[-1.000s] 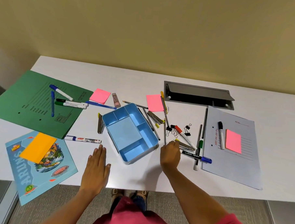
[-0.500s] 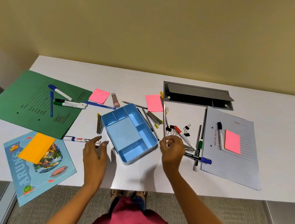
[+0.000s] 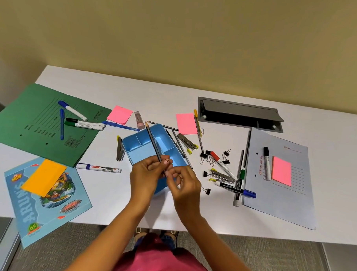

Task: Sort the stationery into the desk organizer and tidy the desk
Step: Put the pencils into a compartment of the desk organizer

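Plain yellow wall (image 3: pixel 178 33), white desk (image 3: pixel 155 93), grey carpet floor (image 3: pixel 250 259)

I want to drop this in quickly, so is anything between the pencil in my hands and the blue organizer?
Nothing visible. The pencil, pinched by the left hand and right hand, hangs directly over the blue organizer, whose visible compartments are empty. Its near end is hidden behind the hands.

A dark pencil (image 3: pixel 152 144) slants tip-away over the blue compartmented organizer (image 3: pixel 138 157).

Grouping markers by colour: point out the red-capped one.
The red-capped marker among the binder clips, right of the blue organizer; the rest are capped blue, black or green.
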Tool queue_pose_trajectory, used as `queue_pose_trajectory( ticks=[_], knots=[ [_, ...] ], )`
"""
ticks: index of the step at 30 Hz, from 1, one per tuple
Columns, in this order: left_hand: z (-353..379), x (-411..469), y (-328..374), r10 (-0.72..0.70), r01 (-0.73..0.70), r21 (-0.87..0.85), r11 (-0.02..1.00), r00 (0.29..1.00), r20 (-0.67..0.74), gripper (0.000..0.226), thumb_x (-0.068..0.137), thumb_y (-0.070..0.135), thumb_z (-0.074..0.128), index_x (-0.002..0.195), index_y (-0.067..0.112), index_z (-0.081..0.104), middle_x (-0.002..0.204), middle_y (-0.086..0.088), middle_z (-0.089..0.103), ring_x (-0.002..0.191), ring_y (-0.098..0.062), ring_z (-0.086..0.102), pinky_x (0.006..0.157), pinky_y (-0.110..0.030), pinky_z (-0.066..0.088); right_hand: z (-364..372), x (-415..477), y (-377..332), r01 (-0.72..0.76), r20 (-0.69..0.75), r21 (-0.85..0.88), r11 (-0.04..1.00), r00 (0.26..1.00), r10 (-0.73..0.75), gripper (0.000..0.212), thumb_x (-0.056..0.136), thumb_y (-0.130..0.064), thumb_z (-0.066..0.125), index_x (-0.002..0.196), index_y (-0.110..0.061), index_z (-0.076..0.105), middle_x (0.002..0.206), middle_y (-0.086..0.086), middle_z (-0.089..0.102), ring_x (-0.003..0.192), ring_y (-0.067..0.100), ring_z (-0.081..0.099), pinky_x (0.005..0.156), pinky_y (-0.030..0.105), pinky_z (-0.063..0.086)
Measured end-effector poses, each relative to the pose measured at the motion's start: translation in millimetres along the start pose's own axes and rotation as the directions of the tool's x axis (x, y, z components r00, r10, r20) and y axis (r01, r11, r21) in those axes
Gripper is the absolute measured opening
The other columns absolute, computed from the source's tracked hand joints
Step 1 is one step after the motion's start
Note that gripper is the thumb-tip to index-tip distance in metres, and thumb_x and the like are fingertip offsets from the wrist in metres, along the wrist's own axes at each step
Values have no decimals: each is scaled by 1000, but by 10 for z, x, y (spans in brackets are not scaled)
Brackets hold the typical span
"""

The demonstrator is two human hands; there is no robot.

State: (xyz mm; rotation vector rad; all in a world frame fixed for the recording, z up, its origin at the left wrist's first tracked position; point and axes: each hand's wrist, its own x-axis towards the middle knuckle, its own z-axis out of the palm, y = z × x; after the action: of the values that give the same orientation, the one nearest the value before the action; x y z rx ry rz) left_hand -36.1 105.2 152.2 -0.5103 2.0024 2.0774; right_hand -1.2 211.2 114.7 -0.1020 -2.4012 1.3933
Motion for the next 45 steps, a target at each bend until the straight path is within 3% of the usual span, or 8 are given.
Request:
queue_pose_trajectory(
  ticks=[4,7,12,23,28,33,37,45],
  knots=[
    [-46,69,28,-43,40,-57,998,997,-59,11,85,17,68,95,15,73,85,-5,76,81,-17,73,78,-30,59,-152,274,124,-122,-69,72,990,989,127,11,91,1,56,89,-9,61,81,4,58,66,13,52,57,18,42],
    [-112,89,0,-87,81,-102,991,994,-61,14,85,13,68,97,9,73,84,-9,76,79,-20,73,74,-27,59,-163,540,464,-249,-125,-65,966,963,239,14,87,5,58,86,-9,62,79,5,61,67,17,55,58,24,47],
    [-164,56,-68,-140,130,-141,981,988,-63,9,84,12,69,92,10,73,84,-11,76,82,-24,73,82,-35,57,-79,725,1018,-372,51,-305,877,913,405,4,87,0,61,88,0,65,84,13,67,79,24,64,65,28,50],
    [-123,96,-106,-175,167,-148,975,984,-42,17,84,10,68,99,4,72,89,-13,75,84,-25,73,88,-42,56,70,731,1093,-269,171,-644,716,862,478,18,93,-15,57,102,0,60,102,14,62,88,26,62,68,29,46],
    [-99,106,-99,-183,178,-142,974,983,-22,18,85,11,68,101,4,72,90,-11,75,85,-24,73,87,-43,56,26,715,1119,-279,161,-587,760,879,448,9,88,-8,60,90,1,63,93,14,64,82,25,62,64,26,43],
    [-82,132,-54,-187,184,-139,973,982,-7,18,84,11,68,101,5,72,91,-11,75,86,-22,73,86,-40,57,-118,627,920,-328,24,-324,888,935,354,8,81,-3,66,77,-6,60,72,6,59,64,18,56,56,28,46],
    [-32,140,5,-176,174,-152,973,984,0,17,84,9,68,100,6,72,91,-11,75,86,-23,73,83,-35,58,-289,494,478,-137,-78,-109,985,989,129,10,80,1,66,76,-6,60,66,4,56,58,15,51,52,23,45],
    [117,108,87,-97,97,-26,995,995,22,17,86,20,66,101,14,74,86,-4,76,82,-24,73,82,-36,59,-209,254,-22,-118,-11,-31,993,993,118,11,70,0,68,75,-10,65,65,-1,62,59,15,55,50,9,40]
  ],
)
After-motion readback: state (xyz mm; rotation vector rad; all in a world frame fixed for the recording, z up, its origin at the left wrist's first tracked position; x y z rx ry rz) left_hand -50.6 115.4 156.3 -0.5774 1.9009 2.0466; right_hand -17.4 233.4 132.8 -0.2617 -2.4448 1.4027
